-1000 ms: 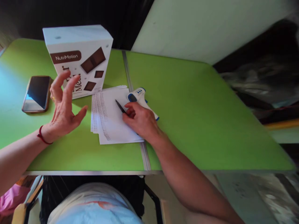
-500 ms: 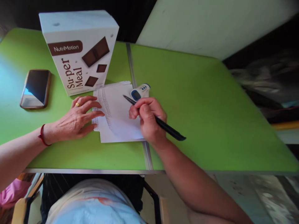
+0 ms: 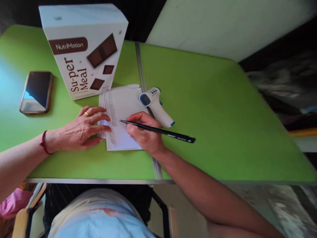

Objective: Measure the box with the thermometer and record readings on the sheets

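In the right hand [image 3: 146, 133], fingers closed, a black pen [image 3: 168, 133] is held over the paper [image 3: 126, 105]; rightward, green tabletop [image 3: 223, 125] is spread to its edge. The paper's left edge is overlapped by the left hand [image 3: 83, 130], empty, fingers loosely spread; beyond it, the upright box's [image 3: 76, 69] contents are hidden.

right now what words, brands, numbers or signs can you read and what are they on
"NutriMotion": upper front of the box
"Su-per Meal": sideways on the same front
Print along the box's bottom edge: too small to read
Rows of writing on the paper: too small to read
White marks on the pen: too small to read
Thermometer: nothing readable
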Available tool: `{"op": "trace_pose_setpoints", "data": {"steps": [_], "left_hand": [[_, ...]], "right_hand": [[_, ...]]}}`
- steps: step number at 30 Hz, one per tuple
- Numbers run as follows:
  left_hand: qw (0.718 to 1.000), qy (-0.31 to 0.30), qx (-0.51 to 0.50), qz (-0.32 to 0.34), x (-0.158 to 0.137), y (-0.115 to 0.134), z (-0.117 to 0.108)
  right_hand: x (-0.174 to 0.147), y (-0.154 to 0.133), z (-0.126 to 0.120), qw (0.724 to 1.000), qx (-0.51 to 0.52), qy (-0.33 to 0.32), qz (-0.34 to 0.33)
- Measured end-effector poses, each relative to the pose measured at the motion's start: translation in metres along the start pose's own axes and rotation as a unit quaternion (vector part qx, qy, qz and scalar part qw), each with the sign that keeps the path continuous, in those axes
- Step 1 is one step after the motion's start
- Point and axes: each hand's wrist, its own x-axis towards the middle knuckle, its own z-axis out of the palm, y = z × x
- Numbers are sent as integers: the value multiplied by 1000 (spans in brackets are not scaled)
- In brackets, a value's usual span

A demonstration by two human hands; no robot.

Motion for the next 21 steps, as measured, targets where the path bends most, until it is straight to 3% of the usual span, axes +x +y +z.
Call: {"op": "trace_pose_setpoints", "data": {"steps": [7, 12, 21], "left_hand": [[999, -29, -1, -15, 0, -1, -1], [1000, -21, 3, -4, 0, -2, 0], [1000, -24, -2, -9, 1, -2, 0]], "right_hand": [[-5, -1, 3, 994, -94, -27, -48], [-7, -2, 1, 990, -105, -70, -57], [-6, -2, 1, 987, -122, -79, -72]]}}
